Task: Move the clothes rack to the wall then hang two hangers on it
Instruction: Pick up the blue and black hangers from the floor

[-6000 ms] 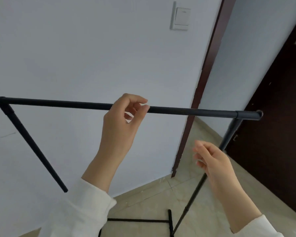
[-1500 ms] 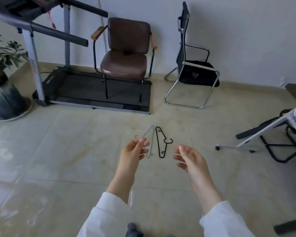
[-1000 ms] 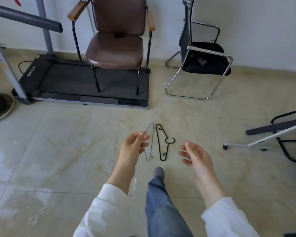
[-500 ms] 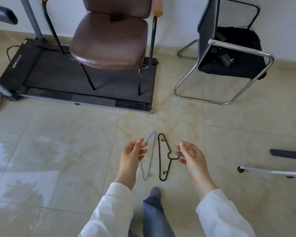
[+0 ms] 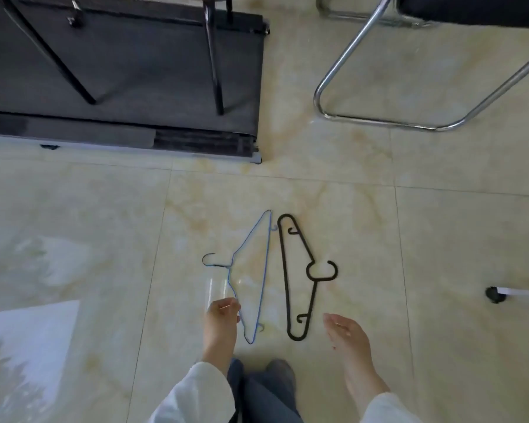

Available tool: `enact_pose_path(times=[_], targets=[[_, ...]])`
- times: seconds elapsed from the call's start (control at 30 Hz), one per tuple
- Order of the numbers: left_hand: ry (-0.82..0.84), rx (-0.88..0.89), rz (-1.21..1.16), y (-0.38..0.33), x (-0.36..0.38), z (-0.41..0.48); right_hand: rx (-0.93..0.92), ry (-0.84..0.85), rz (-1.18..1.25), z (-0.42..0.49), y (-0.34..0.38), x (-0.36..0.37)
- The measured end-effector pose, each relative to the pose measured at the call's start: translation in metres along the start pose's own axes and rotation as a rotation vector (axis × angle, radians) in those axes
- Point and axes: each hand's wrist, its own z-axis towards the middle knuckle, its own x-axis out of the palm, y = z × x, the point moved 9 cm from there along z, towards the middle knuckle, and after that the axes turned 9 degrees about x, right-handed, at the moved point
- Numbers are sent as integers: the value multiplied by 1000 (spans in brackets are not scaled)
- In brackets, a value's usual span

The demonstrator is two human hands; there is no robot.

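Observation:
Two hangers lie side by side on the tiled floor in front of me. The thin blue wire hanger (image 5: 264,270) is on the left, its hook pointing left. The black plastic hanger (image 5: 284,270) is on the right, its hook pointing right. My left hand (image 5: 222,315) hovers at the lower left arm of the blue hanger, fingers loosely curled and holding nothing. My right hand (image 5: 345,331) is open, just right of the black hanger's lower end. The clothes rack is out of view.
A black treadmill deck (image 5: 129,87) with dark chair legs on it fills the upper left. A chrome chair frame (image 5: 379,122) stands upper right. A black caster (image 5: 495,294) sits at the right edge. My jeans and feet (image 5: 263,389) are at the bottom.
I have walked from the rack to the hangers and bent down over them. Both hands have dropped close to the floor, one beside each hanger.

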Motion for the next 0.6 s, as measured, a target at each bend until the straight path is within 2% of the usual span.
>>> enact_pose_path(times=[0.13, 0.27, 0.43, 0.6], targets=[[-42, -56, 52, 73, 30, 78, 67, -44, -43, 92, -42, 22], [-173, -93, 144, 123, 50, 142, -9, -93, -214, 173, -49, 41], [-354, -16, 306, 143, 50, 196, -82, -185, -355, 242, -49, 52], [-497, 19, 363, 142, 42, 225, -116, -331, -336, 269, -52, 56]])
